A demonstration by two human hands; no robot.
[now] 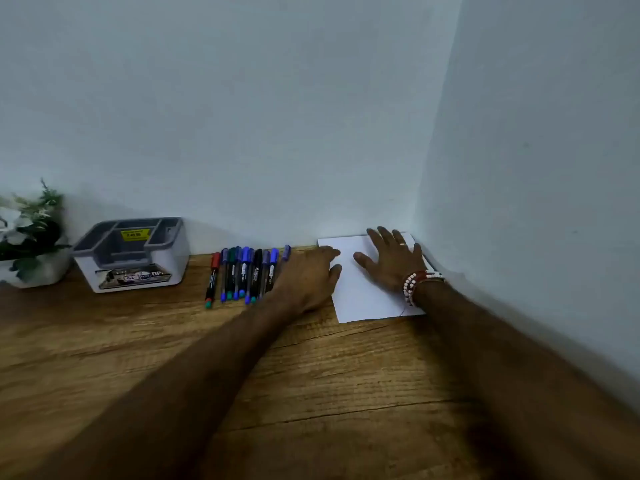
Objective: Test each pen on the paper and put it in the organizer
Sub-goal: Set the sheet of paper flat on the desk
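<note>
A white sheet of paper [360, 299] lies on the wooden desk [311, 393] in the far right corner by the walls. My right hand [389, 259] lies flat on it with fingers spread, beaded bracelets on the wrist. My left hand [308, 278] rests on the paper's left edge, its fingers loosely bent, holding nothing. Just left of it, several marker pens [242, 273] with red, blue, green and black caps lie side by side in a row. The grey and white organizer [133, 252] stands further left against the wall, its compartments showing no pens.
A white pot with an artificial green and white plant [29, 237] stands at the far left edge. Pale walls close off the desk behind and to the right. Bare wood stretches from the pens to the near edge.
</note>
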